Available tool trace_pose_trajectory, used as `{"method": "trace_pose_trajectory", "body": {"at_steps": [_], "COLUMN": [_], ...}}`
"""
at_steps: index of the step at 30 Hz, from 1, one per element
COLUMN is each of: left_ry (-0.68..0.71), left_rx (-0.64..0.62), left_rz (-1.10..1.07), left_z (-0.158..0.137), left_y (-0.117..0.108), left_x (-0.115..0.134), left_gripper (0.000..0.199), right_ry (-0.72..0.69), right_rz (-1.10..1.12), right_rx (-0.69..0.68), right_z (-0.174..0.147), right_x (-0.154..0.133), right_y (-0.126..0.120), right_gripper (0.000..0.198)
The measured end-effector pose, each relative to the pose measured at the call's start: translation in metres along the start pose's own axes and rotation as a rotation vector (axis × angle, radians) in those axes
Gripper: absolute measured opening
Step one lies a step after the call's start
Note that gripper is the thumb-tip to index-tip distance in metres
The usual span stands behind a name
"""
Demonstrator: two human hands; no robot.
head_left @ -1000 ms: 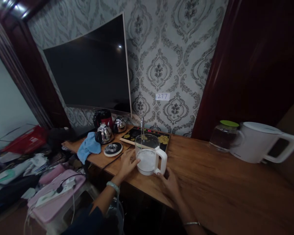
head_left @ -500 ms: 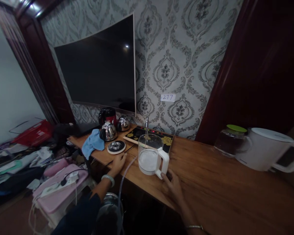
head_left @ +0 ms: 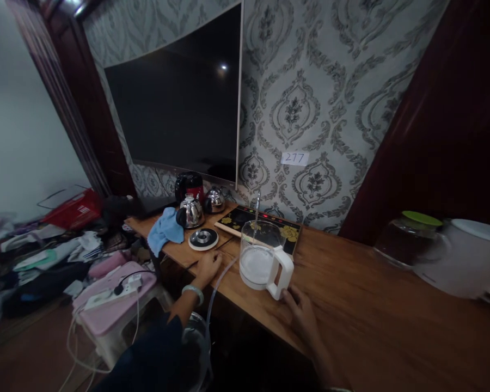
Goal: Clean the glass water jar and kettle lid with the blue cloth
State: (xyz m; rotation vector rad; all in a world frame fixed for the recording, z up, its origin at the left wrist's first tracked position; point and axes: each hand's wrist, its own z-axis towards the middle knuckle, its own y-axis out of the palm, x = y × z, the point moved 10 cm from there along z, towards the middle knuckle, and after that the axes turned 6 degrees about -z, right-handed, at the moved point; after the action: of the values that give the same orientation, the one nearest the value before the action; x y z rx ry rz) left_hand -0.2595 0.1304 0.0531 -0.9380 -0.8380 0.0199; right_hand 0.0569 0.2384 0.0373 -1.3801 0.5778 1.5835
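Note:
A glass kettle (head_left: 253, 267) with a white handle (head_left: 285, 275) stands upright on the wooden table, with clear water in its lower part. My right hand (head_left: 301, 311) rests on the tabletop, fingers loosely apart, fingertips by the foot of the handle; whether they touch it I cannot tell. My left hand (head_left: 209, 268) lies loosely at the table's front edge, seemingly holding nothing, close to a dark cord. Just behind it is a round black-and-silver disc (head_left: 203, 239). A metal spout (head_left: 258, 204) rises behind the kettle at a black panel with gold flowers (head_left: 239, 220).
A clear hose (head_left: 212, 299) hangs over the table edge between my hands. Blue cloth (head_left: 165, 231), a steel teapot (head_left: 191, 211) and a red-black kettle (head_left: 190, 186) stand left. At right are a green-lidded jug (head_left: 408, 242) and a white pitcher (head_left: 457, 267).
My view has shifted left and slightly down, so things appear farther right. Both hands keep about the same places beside the cord and the kettle handle.

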Motion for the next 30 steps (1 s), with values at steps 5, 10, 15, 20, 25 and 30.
{"method": "trace_pose_trajectory", "body": {"at_steps": [5,10,15,20,25,30], "left_ry": [-0.011,-0.039,-0.062,-0.066,-0.046,-0.043], "left_rx": [-0.031,-0.072,-0.086,-0.086,-0.104,-0.105], "left_rz": [0.056,0.096,0.104,0.108,0.123,0.148], "left_z": [-0.003,-0.005,-0.006,-0.006,-0.006,-0.005], "left_y": [0.001,0.003,0.005,0.004,0.003,0.004], "left_x": [0.004,0.007,0.006,0.006,0.009,0.008], "left_gripper": [0.026,0.026,0.026,0.026,0.025,0.026], "right_ry": [0.018,-0.010,0.042,0.034,0.046,0.042], "right_rz": [-0.036,-0.060,-0.089,-0.097,-0.087,-0.061], "right_rx": [0.058,0.070,0.093,0.125,0.128,0.119], "right_z": [-0.001,-0.001,-0.003,-0.004,-0.004,-0.002], "right_x": [0.001,-0.002,-0.003,-0.009,-0.004,0.000], "right_y": [-0.006,-0.008,-0.011,-0.012,-0.012,-0.010], "right_gripper": [0.060,0.064,0.070,0.070,0.068,0.068]}}
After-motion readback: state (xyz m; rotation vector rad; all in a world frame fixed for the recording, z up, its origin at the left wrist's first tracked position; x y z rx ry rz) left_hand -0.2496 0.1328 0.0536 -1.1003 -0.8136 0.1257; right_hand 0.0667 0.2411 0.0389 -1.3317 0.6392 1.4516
